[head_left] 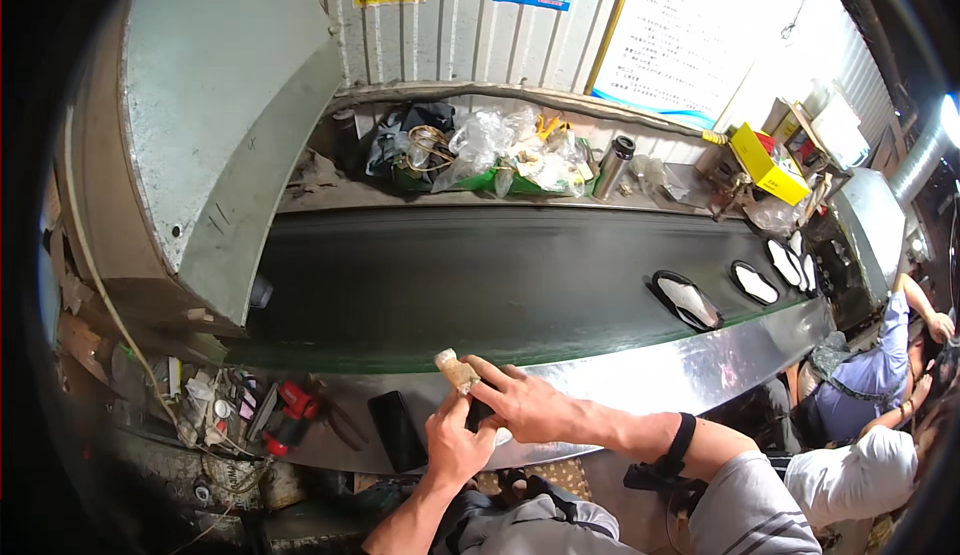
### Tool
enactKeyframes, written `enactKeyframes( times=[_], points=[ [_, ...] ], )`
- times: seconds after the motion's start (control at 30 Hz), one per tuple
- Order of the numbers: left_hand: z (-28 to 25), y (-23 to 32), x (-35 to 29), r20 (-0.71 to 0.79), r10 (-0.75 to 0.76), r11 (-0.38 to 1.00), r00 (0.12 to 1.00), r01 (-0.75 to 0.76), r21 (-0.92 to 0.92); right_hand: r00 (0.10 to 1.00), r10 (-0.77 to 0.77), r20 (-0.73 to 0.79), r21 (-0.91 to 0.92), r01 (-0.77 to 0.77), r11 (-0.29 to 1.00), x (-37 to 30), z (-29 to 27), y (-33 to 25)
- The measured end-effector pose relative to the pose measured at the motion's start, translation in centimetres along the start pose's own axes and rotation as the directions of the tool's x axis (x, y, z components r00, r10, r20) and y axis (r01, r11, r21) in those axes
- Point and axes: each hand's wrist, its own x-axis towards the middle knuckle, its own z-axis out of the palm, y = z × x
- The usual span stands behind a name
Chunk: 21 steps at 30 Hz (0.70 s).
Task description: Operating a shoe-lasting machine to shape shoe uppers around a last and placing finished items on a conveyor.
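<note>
My left hand (pixel 460 447) and my right hand (pixel 530 405) meet above the near metal ledge, close to the belt's edge. Their fingers are closed together. A beige, whitish stubby piece (pixel 457 371) sticks up at the fingertips; whether it is a held lump or a finger covering cannot be made out. Between the hands shows a small dark part (pixel 480 415), mostly hidden by fingers. Just left of my left hand lies a black phone (pixel 397 431) on the ledge.
A dark conveyor belt (pixel 450 275) runs across, with several black-rimmed, white-centred shoe pieces (pixel 686 301) at its right. Red-handled tool (pixel 293 415) and pliers (pixel 343 423) lie left. A metal hood (pixel 225 135) stands left; a steel flask (pixel 614 167) stands behind. Co-workers (pixel 865 375) sit right.
</note>
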Motion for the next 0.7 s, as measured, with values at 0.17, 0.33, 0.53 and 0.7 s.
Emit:
enactKeyframes(
  times=[0.17, 0.33, 0.53, 0.7],
  points=[
    [0.4, -0.2, 0.7, -0.106, 0.049, 0.999, 0.993, -0.051, -0.012, 0.999, -0.027, -0.043, -0.075, 0.024, 0.997, 0.4, 0.7, 0.4],
    [0.7, 0.4, 0.6, -0.137, 0.011, 0.999, 0.990, -0.006, 0.042, 1.000, 0.008, -0.030, -0.015, -0.008, 1.000, 0.4, -0.1, 0.2],
    [2.5, 1.7, -1.7, 0.281, 0.101, 0.994, 0.954, -0.088, -0.059, 0.827, 0.449, 0.339, 0.622, -0.555, 0.552, -3.4, -6.2, 2.6],
    [1.9, -2.2, -4.3, 0.372, -0.116, 0.991, 0.921, 0.082, 0.106, 0.757, 0.589, 0.284, 0.775, -0.543, 0.325, -8.1, -4.4, 10.7]
  ],
)
